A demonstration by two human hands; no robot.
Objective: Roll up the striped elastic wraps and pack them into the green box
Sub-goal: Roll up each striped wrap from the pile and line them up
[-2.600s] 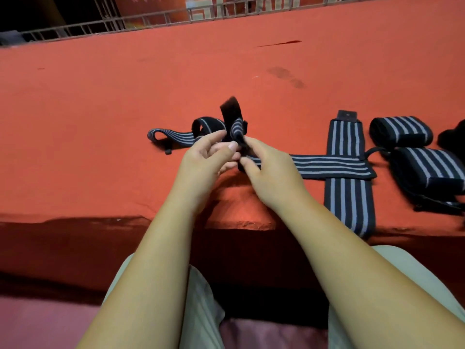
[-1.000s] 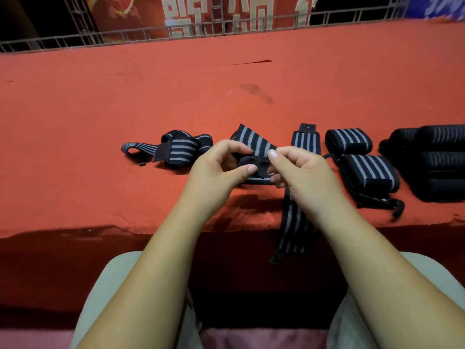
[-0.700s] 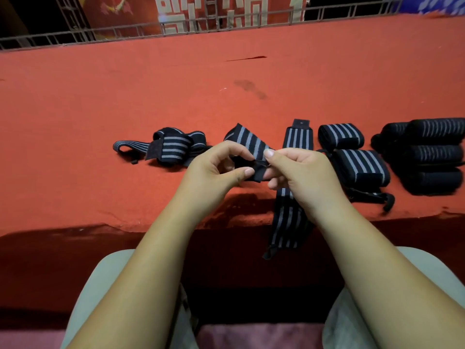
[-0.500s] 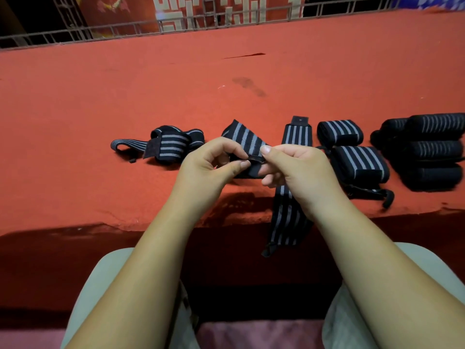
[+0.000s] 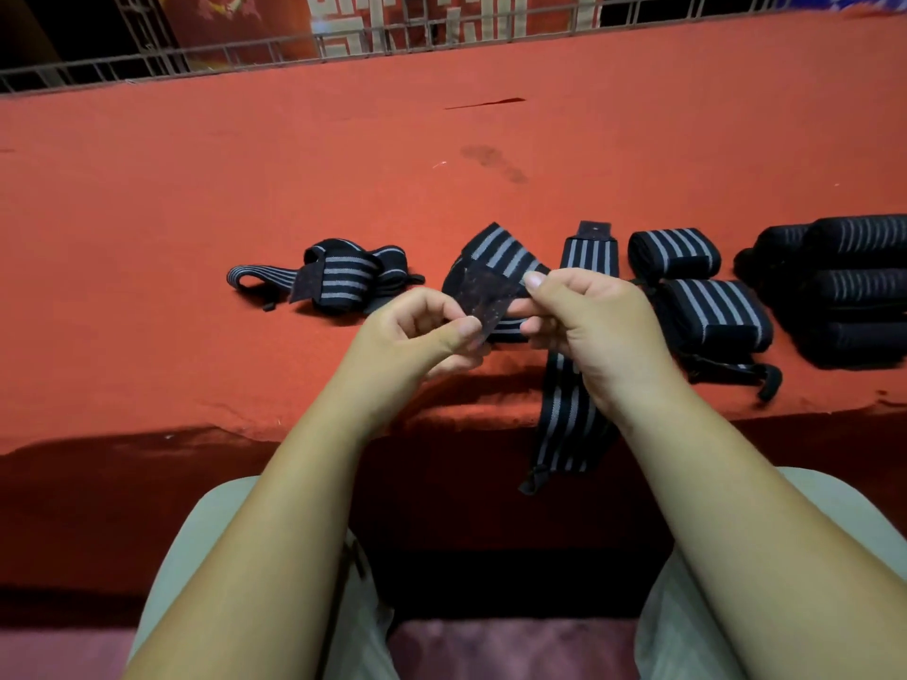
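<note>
Pinched in curled fingers of left hand (image 5: 417,343) and right hand (image 5: 591,326): black elastic wrap with grey stripes (image 5: 500,252), held above red cloth-covered table (image 5: 245,188).

bench (image 5: 196,238) covered by red cloth, marked by dark stain (image 5: 493,162); metal railing (image 5: 221,54) seen behind, backed by red banner (image 5: 235,12).

The left forearm (image 5: 275,512) enters from 7 o'clock and the right forearm (image 5: 726,512) from 5 o'clock, converging just above centre. The left hand (image 5: 412,341) pinches the dark end of the wrap (image 5: 498,255) between thumb and curled forefinger. The right hand (image 5: 596,331), at its 3 o'clock, pinches the same wrap, fingers curled.
</note>
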